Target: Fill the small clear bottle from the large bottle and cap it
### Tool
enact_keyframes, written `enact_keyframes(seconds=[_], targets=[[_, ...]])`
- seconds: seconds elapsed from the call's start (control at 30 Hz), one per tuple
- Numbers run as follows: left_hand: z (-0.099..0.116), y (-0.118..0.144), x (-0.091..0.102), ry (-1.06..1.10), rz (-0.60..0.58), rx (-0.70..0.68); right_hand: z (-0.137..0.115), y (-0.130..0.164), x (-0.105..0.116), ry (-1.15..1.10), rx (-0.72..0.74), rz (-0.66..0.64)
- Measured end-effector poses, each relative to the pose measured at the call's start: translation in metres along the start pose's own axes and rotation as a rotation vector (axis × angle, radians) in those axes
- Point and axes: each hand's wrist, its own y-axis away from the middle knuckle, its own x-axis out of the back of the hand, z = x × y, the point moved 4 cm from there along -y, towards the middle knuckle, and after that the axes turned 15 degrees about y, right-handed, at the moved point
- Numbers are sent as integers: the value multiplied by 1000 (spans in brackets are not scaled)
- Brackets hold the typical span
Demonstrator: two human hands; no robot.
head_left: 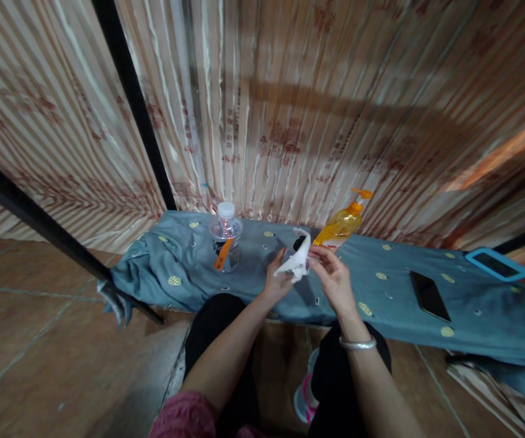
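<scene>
**Both hands pinching a soft white tissue above the front edge of the counter**

The left hand [277, 278] is closing its fingertips on the lower end of a crumpled white tissue [297, 260], while the right hand [333, 275] is pinching the upper side of it, fingers curled in. The tissue is hanging between the two hands, just above the blue cloth [175, 261] covering the counter, near the middle of its front edge. It looks very light, limp and easy to tear, so a gentle fingertip pinch at its ends or folded edges seems the sensible hold; gripping it hard would only wad it. A small dark object is showing behind the tissue, but what it is cannot be told. Toward the back edge, a clear water bottle [225, 237] is standing upright to the left, and an orange pump bottle [343, 224] is leaning just behind the hands. A dark phone [429, 295] is lying flat farther right, well apart, and a blue-framed tablet [496, 263] is resting near the right back corner.
</scene>
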Motion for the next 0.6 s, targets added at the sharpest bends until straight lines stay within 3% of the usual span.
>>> enact_keyframes(seconds=[0.1, 0.17, 0.33, 0.47, 0.6], targets=[[-6, 2, -7, 47, 9, -24, 3, -5, -5, 193, 12, 231], [-12, 5, -7, 149, 31, -22, 5, -11, -12, 278, 18, 291], [-22, 7, -2, 291, 66, 66, 10, -23, -33, 192, 20, 202], [-22, 6, -2, 348, 37, 111, 20, -20, -31, 26, 65, 55], [-24, 6, -7, 444, -9, 101, 38, -12, -25, -258, -49, -57]])
